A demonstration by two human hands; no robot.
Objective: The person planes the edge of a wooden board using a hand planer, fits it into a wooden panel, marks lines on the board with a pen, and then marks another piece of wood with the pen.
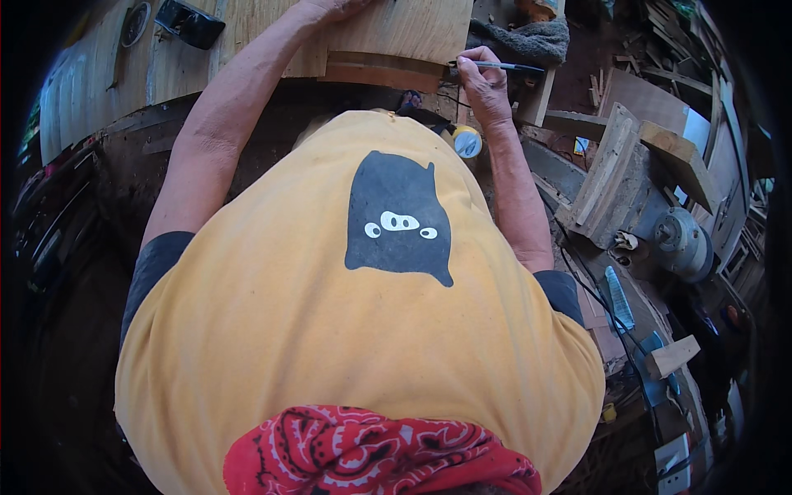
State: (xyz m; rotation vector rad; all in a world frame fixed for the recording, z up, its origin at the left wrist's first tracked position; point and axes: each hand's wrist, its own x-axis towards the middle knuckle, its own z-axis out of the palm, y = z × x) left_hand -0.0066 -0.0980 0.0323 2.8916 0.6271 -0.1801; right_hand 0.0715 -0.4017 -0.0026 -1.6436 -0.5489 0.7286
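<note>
At the right end of a pale wooden board, my right hand is closed in a pinch around a slim pen. The pen's tip points left, at the board's corner, and its dark rear end sticks out to the right. My left hand reaches the board near the top edge of the picture, which cuts off its fingers. A reddish-brown wood strip runs along the board's near edge, below the pale surface.
A black tool and a round metal-rimmed object lie on the boards at left. A grey cloth is beyond my right hand. Wood blocks, a motor-like grey machine and dark cables crowd the right side.
</note>
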